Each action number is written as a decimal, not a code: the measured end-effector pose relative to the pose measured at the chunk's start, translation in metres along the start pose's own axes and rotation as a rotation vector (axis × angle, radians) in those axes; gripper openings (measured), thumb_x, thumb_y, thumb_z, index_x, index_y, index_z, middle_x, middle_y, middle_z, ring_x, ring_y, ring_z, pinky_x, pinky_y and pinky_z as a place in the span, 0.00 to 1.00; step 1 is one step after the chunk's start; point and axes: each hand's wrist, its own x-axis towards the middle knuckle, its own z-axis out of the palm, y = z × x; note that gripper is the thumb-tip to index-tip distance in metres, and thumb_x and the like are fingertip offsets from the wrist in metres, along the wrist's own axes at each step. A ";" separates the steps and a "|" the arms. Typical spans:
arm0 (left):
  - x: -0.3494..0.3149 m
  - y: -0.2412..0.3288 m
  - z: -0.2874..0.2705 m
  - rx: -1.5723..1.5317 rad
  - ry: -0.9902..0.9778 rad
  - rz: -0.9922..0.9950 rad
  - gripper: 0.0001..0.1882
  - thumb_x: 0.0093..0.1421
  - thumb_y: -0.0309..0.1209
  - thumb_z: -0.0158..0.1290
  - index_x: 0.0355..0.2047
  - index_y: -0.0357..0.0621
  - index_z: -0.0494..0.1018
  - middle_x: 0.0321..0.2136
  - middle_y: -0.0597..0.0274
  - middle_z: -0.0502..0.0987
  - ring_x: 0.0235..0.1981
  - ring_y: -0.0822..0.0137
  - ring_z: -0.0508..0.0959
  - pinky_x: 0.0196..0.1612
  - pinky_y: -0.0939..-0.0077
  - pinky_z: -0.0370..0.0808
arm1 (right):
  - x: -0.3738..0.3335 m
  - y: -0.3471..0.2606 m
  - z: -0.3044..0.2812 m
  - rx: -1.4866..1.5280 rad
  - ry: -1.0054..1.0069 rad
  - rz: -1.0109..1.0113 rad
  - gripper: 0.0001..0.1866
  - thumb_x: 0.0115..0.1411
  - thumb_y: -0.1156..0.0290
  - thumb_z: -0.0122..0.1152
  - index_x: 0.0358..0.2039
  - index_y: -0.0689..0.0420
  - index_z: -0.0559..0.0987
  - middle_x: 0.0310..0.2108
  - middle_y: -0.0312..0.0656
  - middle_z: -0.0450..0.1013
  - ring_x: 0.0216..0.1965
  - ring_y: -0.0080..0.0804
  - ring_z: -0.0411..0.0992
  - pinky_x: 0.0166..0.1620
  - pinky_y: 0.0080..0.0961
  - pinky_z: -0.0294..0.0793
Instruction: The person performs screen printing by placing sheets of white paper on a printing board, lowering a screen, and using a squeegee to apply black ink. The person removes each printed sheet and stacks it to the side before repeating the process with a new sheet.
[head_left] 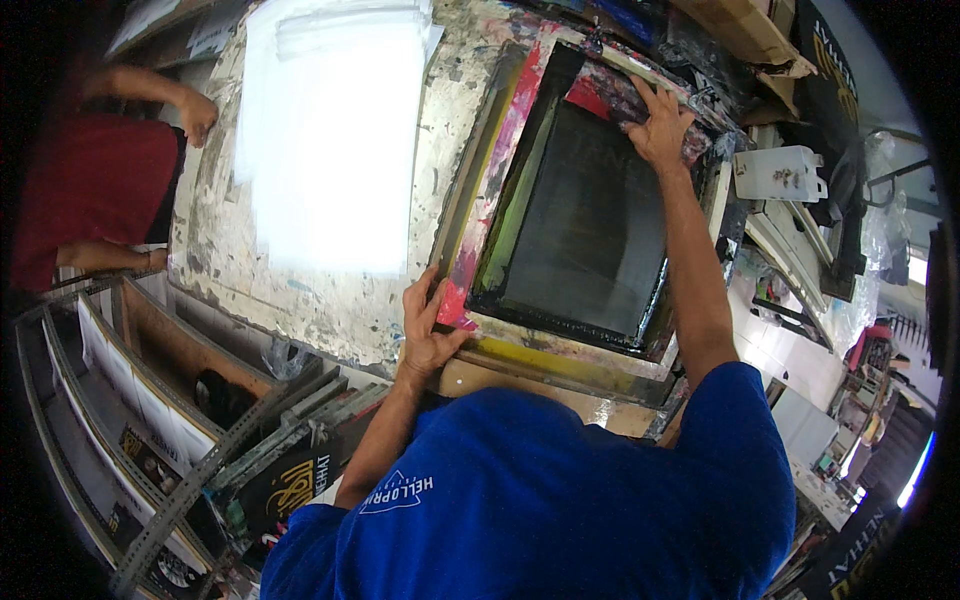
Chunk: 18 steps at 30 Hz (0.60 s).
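Observation:
A screen printing frame (460, 250), its border stained pink and red, lies at a slant on the paint-spattered table in front of me. Dark mesh (590, 220) fills it, with black ink along the edges. My left hand (430, 330) grips the frame's near left corner, thumb across the border and fingers up along its outer side. At the far right part of the frame, my right hand (662, 128) rests with fingers spread on the ink-smeared border, beside a red patch (588, 98). The undersides of both hands are hidden.
Left of the frame, a stack of white sheets (335, 140) covers much of the table (210, 240). A person in a dark red shirt (90, 190) stands at the left edge. Shelves (165, 350) are at the lower left; a translucent plastic container (778, 173) sits at the right.

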 end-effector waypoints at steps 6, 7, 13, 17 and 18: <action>0.002 0.013 -0.004 -0.006 0.020 -0.018 0.46 0.39 0.38 0.74 0.61 0.38 0.73 0.63 0.43 0.67 0.61 0.45 0.67 0.64 0.54 0.66 | 0.046 0.010 -0.024 0.111 -0.014 -0.074 0.30 0.48 0.69 0.70 0.56 0.48 0.81 0.43 0.49 0.81 0.48 0.51 0.77 0.49 0.49 0.72; 0.002 0.013 -0.005 0.006 0.021 0.014 0.47 0.39 0.39 0.75 0.61 0.37 0.72 0.60 0.44 0.69 0.59 0.45 0.69 0.62 0.54 0.66 | 0.042 0.012 -0.022 0.103 0.018 -0.119 0.29 0.48 0.69 0.70 0.55 0.48 0.81 0.44 0.49 0.81 0.47 0.51 0.77 0.49 0.48 0.72; -0.002 0.012 -0.003 -0.045 0.024 0.022 0.47 0.37 0.35 0.75 0.60 0.34 0.71 0.47 0.50 0.78 0.48 0.50 0.74 0.54 0.58 0.69 | -0.014 -0.018 -0.022 0.024 0.062 -0.078 0.28 0.52 0.70 0.66 0.56 0.39 0.80 0.43 0.55 0.80 0.45 0.53 0.79 0.46 0.48 0.75; -0.003 0.017 -0.002 -0.119 0.061 -0.012 0.45 0.39 0.34 0.75 0.59 0.33 0.72 0.43 0.53 0.78 0.44 0.52 0.74 0.52 0.60 0.70 | -0.073 -0.061 -0.052 0.050 0.063 -0.064 0.28 0.54 0.71 0.64 0.56 0.33 0.79 0.43 0.56 0.79 0.44 0.55 0.79 0.43 0.49 0.76; -0.004 0.018 -0.001 -0.149 0.075 -0.014 0.45 0.39 0.34 0.75 0.58 0.33 0.72 0.42 0.53 0.77 0.44 0.53 0.74 0.52 0.61 0.70 | -0.090 -0.074 -0.063 0.072 0.032 -0.061 0.28 0.54 0.71 0.64 0.57 0.34 0.79 0.43 0.57 0.79 0.44 0.54 0.79 0.42 0.48 0.76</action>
